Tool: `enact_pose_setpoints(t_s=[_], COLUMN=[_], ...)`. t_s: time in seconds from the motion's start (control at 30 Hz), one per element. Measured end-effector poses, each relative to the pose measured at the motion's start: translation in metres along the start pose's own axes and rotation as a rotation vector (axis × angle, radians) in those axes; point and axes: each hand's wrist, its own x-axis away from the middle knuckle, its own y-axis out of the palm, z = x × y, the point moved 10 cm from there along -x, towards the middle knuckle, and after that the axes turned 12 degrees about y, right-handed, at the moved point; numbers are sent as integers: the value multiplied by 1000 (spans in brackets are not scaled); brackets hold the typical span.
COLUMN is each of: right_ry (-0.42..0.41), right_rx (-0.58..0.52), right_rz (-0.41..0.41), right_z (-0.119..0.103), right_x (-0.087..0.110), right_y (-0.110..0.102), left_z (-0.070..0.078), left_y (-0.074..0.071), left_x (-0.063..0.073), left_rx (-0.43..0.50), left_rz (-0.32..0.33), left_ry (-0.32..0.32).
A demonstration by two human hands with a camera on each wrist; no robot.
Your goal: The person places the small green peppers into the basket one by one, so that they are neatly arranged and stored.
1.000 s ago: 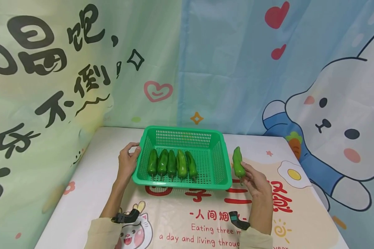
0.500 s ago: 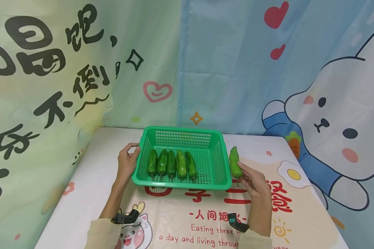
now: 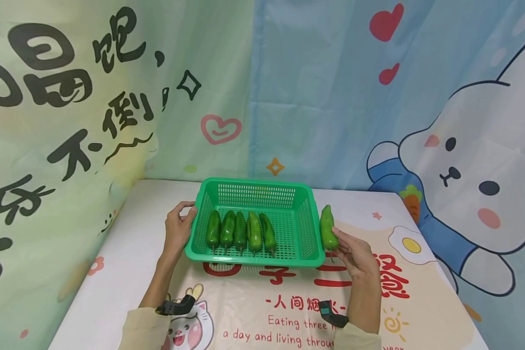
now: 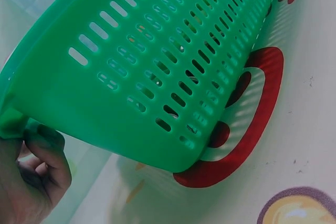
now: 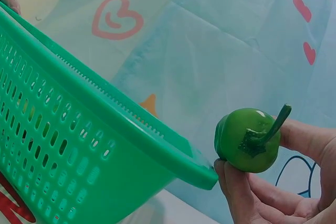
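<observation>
A green plastic basket (image 3: 262, 262) sits on the table, with several green peppers (image 3: 240, 232) side by side in its left half, stems toward me. My left hand (image 3: 179, 228) grips the basket's left rim; in the left wrist view its curled fingers (image 4: 52, 156) are under the rim's corner. Just outside the right rim, my right hand (image 3: 358, 253) pinches one more green pepper (image 3: 327, 228) between thumb and fingers, its stem toward me. The right wrist view shows this pepper (image 5: 249, 140) stem end on, close to the basket's rim, fingers below it.
A printed cloth (image 3: 288, 323) with red lettering covers the table (image 3: 127, 243). Behind stands a cloth backdrop (image 3: 297, 97) with a cartoon rabbit and writing. Each wrist wears a dark strap (image 3: 177, 305). The right half of the basket shows its bare grid floor.
My right hand has moved slightly left with the pepper, bringing it up to the basket's right rim. The left hand and the peppers in the basket have stayed put.
</observation>
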Motion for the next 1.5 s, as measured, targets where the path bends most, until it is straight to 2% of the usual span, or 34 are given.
enact_pose_setpoints(t_s=[0.23,0.73,1.5], right_ry=[1,-20,-63], right_rx=[34,142,150], right_rz=[7,4,-13], right_z=[-2,-6,-15], right_x=[2,7,12], right_y=[3,27,52], left_z=[1,0,1], left_y=[0,2,0], left_x=[0,-1,0], left_rx=[0,5,7], left_rz=[1,-5,3], left_ry=[-1,5,8])
